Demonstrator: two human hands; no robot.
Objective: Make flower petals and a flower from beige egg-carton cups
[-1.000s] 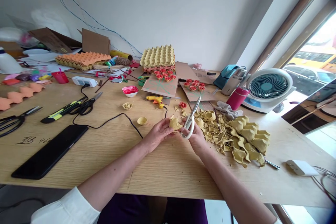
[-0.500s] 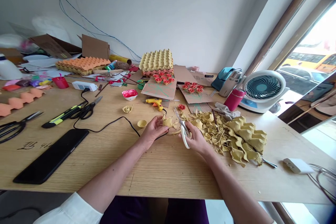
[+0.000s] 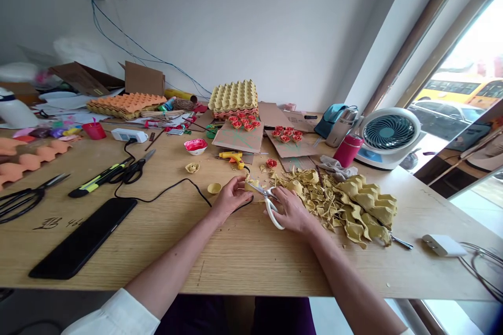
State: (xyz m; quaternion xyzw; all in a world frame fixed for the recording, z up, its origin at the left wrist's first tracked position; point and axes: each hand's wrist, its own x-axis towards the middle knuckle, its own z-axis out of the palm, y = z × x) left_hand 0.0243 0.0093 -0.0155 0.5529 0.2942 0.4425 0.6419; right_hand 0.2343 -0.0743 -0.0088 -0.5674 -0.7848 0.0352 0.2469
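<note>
Between its thumb and fingers, my left hand (image 3: 231, 196) grips a small yellow egg-carton cup (image 3: 251, 184). My right hand (image 3: 290, 209) has its fingers in the loops of white-handled scissors (image 3: 271, 203), whose blades point left and reach the cup's edge. Just left of my left hand sits a loose yellow cup (image 3: 214, 188), with a yellow paper flower (image 3: 192, 167) farther back. Beyond the hands lie a yellow glue gun (image 3: 232, 157) and a single red flower (image 3: 271, 163). Yellow carton scraps (image 3: 320, 199) are heaped right of my right hand.
Painted red flowers stand on two cardboard pieces (image 3: 239, 138) behind. A phone (image 3: 84, 238), black scissors (image 3: 135, 167), a utility knife (image 3: 100, 178) and a black cord (image 3: 168, 189) lie to the left. Egg trays (image 3: 233, 95) are stacked by the wall. A fan (image 3: 391, 136) stands right.
The scissors have swung left, and their blades now meet the cup's edge. My right hand has turned with them. My left hand stays nearly in place, and the view has shifted slightly.
</note>
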